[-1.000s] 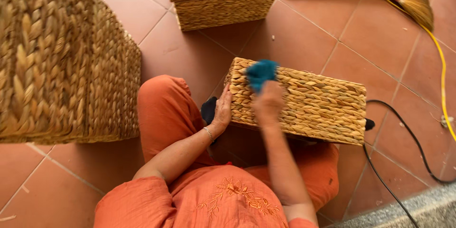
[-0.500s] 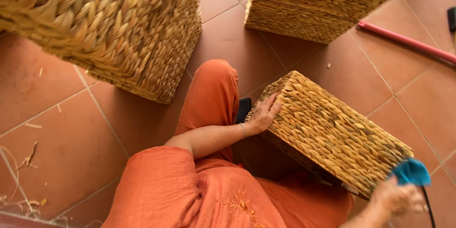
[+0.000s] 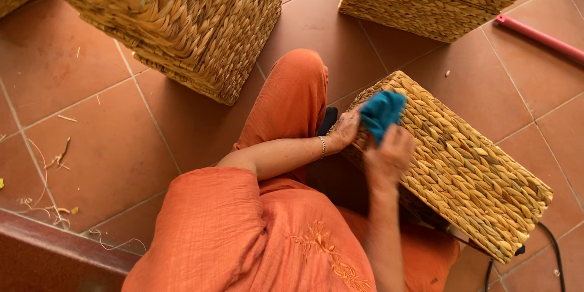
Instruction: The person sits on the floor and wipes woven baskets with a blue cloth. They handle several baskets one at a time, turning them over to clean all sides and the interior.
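Woven basket (image 3: 468, 176) under left hand (image 3: 347, 128), right hand (image 3: 389, 155) gripping blue cloth (image 3: 381, 112).

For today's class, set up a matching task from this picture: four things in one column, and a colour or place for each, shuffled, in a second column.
Things:
1. cloth
2. pole
3. left hand
4. cable

Descriptions:
A. pink, lying on the tiles at upper right
B. black, on the floor at lower right
C. blue, held by the right hand against the woven basket
D. resting on the near end of that basket, a bracelet at the wrist

Pairs: 1-C, 2-A, 3-D, 4-B
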